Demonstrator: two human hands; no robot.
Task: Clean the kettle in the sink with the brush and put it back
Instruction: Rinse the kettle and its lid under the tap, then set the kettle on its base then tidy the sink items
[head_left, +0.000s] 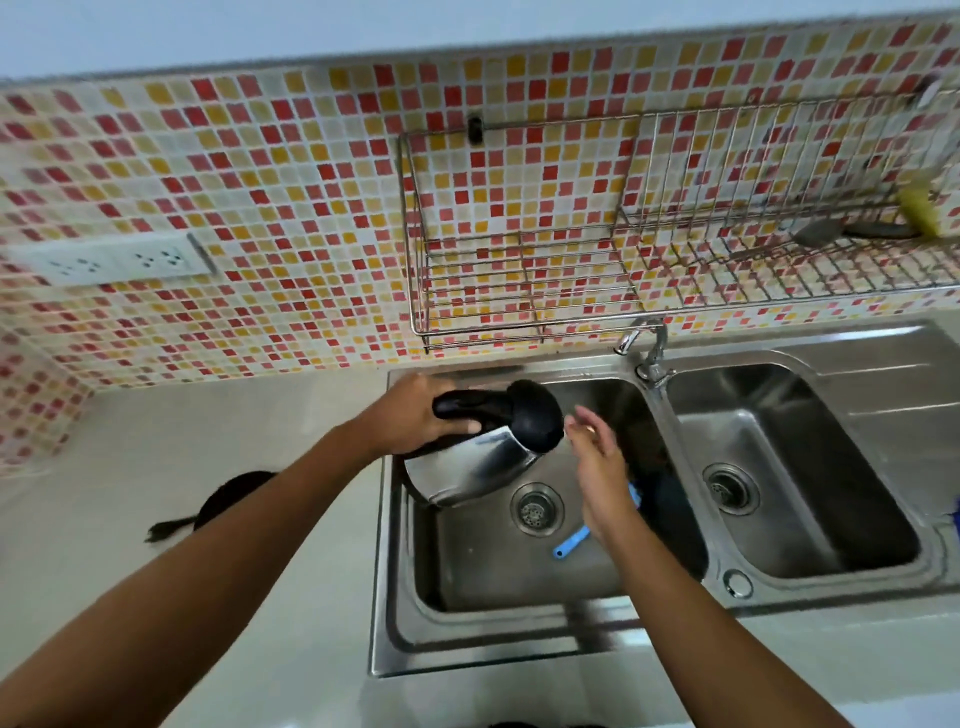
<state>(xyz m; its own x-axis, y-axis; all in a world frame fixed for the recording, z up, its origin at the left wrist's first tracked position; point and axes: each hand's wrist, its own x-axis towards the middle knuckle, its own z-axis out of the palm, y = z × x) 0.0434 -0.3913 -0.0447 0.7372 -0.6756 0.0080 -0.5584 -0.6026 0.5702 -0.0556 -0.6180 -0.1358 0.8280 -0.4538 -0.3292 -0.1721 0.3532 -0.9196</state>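
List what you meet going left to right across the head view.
Wall socket → black base with cord → left hand gripping the handle → kettle → right hand → right basin drain → yellow item in the wire rack.

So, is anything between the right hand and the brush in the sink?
Nothing visible. The blue brush lies on the floor of the left basin, beneath the open right hand, whose wrist hides its middle. The kettle, held tilted by the left hand, is off to the left.

Half-hidden brush (570, 542)!
Right hand (597, 462) covers its middle; at eight o'clock, the left forearm (260, 525) hides part of a black disc (231, 492).
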